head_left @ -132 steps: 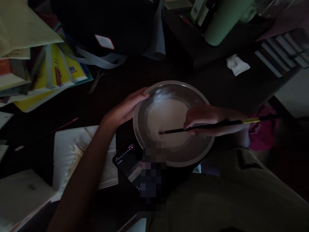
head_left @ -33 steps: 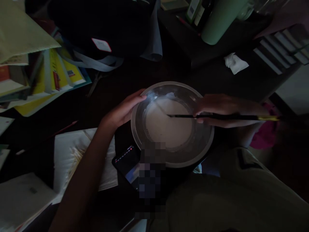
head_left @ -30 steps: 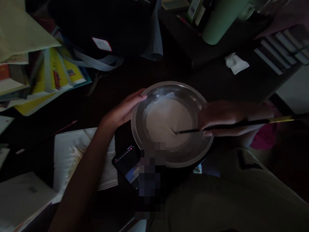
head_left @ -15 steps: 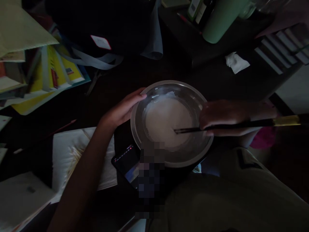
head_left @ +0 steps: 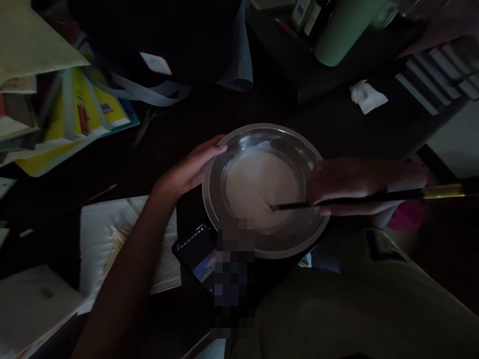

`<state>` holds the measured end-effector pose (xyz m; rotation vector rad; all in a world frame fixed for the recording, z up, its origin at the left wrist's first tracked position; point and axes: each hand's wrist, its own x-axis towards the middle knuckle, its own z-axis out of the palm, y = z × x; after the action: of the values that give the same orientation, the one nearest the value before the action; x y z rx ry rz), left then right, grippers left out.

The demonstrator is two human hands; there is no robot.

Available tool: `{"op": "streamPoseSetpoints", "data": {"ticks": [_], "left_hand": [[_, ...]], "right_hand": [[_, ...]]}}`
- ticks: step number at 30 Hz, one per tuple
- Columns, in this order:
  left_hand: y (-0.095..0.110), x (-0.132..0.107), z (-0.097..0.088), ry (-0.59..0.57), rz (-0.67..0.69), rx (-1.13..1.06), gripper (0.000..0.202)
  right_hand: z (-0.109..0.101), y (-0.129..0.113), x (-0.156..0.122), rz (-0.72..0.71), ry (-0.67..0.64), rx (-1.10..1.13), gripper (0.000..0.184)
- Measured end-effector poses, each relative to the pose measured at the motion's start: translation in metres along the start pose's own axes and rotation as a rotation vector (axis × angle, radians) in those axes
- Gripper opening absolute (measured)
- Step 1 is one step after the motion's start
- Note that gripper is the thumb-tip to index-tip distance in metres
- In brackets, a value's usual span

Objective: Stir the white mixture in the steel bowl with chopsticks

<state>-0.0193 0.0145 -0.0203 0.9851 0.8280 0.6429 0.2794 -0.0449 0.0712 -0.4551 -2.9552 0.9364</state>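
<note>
A round metal bowl (head_left: 295, 244) holds a pale, creamy liquid (head_left: 258, 184). My left hand (head_left: 190, 167) grips the bowl's left side, its thumb over the rim and the other fingers hidden beneath. In my right hand (head_left: 344, 182), closed over the bowl's right edge, is a pair of dark chopsticks (head_left: 396, 194) with a gold band near the far end. Their tips dip into the liquid at the middle of the bowl.
Left of the bowl lie a phone (head_left: 198, 254), partly pixelated, and a white sheet (head_left: 164, 269) with thin sticks. Books (head_left: 71, 109) and scissors (head_left: 144, 127) are farther left. A dark bag (head_left: 157, 30), a green bottle (head_left: 342, 32) and a crumpled tissue (head_left: 368, 97) stand behind.
The chopsticks' tips have shifted slightly toward me through the liquid, and my right hand has moved a little with them. My left hand and the bowl stay in place.
</note>
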Motion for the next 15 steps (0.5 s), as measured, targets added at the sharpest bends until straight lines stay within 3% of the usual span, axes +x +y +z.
{"op": "streamPoseSetpoints", "data": {"ticks": [3, 7, 10, 15], "left_hand": [[0.001, 0.000, 0.000, 0.006, -0.007, 0.002, 0.037], [0.002, -0.001, 0.002, 0.008, 0.003, 0.002, 0.039], [0.003, -0.002, 0.004, 0.009, 0.003, 0.004, 0.038], [0.002, -0.001, 0.002, -0.005, 0.002, 0.014, 0.038]], "right_hand": [[0.011, 0.000, 0.014, -0.092, -0.017, 0.028, 0.018], [0.020, 0.001, 0.021, 0.169, 0.190, -0.219, 0.022], [0.010, -0.001, 0.010, 0.265, 0.177, -0.248, 0.019], [0.000, -0.004, 0.008, -0.011, -0.007, -0.022, 0.012]]}}
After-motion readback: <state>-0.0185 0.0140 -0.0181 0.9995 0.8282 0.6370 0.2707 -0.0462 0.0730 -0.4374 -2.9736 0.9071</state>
